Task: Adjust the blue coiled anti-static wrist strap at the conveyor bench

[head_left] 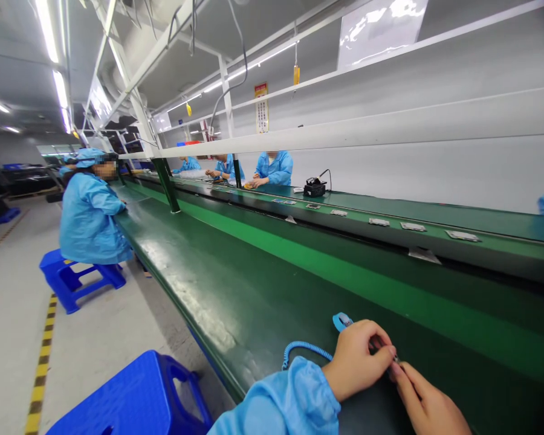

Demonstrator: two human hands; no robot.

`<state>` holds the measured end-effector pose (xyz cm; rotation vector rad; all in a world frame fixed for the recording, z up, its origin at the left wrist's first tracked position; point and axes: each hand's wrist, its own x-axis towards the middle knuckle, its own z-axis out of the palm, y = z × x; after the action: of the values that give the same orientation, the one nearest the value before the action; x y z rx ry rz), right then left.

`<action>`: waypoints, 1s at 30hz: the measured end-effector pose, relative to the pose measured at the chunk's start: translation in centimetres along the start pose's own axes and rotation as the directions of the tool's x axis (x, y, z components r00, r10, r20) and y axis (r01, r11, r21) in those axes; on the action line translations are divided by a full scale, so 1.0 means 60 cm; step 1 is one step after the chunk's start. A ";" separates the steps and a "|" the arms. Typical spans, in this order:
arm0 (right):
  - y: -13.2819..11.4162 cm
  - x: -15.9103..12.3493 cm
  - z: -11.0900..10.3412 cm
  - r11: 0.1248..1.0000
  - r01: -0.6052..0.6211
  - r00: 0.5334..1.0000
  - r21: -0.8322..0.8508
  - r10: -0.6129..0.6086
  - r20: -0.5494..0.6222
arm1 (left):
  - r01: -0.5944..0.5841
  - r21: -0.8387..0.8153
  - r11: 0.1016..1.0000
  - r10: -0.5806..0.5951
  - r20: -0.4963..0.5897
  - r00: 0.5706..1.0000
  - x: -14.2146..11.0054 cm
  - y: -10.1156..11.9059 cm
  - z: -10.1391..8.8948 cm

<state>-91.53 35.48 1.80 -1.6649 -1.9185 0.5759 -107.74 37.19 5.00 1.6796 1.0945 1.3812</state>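
Note:
My left hand [360,356], in a blue sleeve, is closed in a pinch at the lower right of the head view, over the green workbench. Its thumb and forefinger meet the fingertips of my right hand [428,399], closed the same way. Between the fingertips shows a small dark and shiny bit [396,359], too small to name and mostly covered. Behind my left hand a blue wrist strap [342,321] lies on the bench. A blue coiled cord [306,345] curves out from behind my left sleeve; its ends are hidden.
The green workbench [199,266] runs away to the left. Beyond it, a conveyor line carries several flat pieces [413,227] and a black device [314,187] stands behind. A person in blue [90,205] sits at far left. A blue stool [131,393] stands nearby.

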 end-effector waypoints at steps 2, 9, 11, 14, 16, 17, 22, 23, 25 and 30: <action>0.001 0.000 0.003 1.000 0.027 0.999 0.010 -0.026 -0.018 | 0.008 0.002 1.000 -0.008 0.014 1.000 0.002 -0.001 -0.001; -0.049 -0.040 -0.002 0.993 0.111 0.991 0.032 -0.109 -0.082 | 0.020 -0.045 0.999 -0.015 0.091 0.996 -0.018 0.019 -0.003; -0.056 -0.042 0.000 0.994 0.112 0.989 0.005 -0.111 -0.101 | 0.034 -0.062 0.997 -0.027 0.118 0.993 -0.018 0.013 -0.003; -0.059 -0.044 0.001 0.995 0.101 0.987 -0.021 -0.103 -0.124 | 0.049 -0.067 0.997 -0.039 0.146 0.988 -0.018 0.004 -0.002; -0.060 -0.049 0.001 0.995 0.094 0.986 -0.032 -0.097 -0.134 | 0.054 -0.074 0.996 -0.041 0.158 0.987 -0.021 0.005 -0.002; -0.061 -0.051 0.001 0.995 0.092 0.986 -0.037 -0.096 -0.136 | 0.055 -0.080 0.995 -0.042 0.162 0.986 -0.022 0.005 -0.003; -0.059 -0.045 0.003 0.994 0.093 0.984 -0.050 -0.099 -0.148 | 0.061 -0.089 0.994 -0.046 0.164 0.985 -0.016 -0.003 0.000; -0.059 -0.043 0.003 0.994 0.095 0.984 -0.045 -0.101 -0.144 | 0.060 -0.086 0.994 -0.046 0.155 0.987 -0.014 -0.004 0.001; -0.059 -0.043 0.002 0.995 0.098 0.986 -0.026 -0.100 -0.132 | 0.051 -0.077 0.996 -0.040 0.128 0.991 -0.017 -0.001 0.003; -0.016 -0.026 -0.002 0.991 0.128 0.987 0.037 -0.124 -0.106 | 0.034 -0.063 0.997 -0.031 0.046 0.998 -0.011 0.008 0.008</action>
<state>-92.04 33.76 2.35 -1.5040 -1.9066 0.4687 -107.26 36.38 5.07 1.6323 1.0379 1.3379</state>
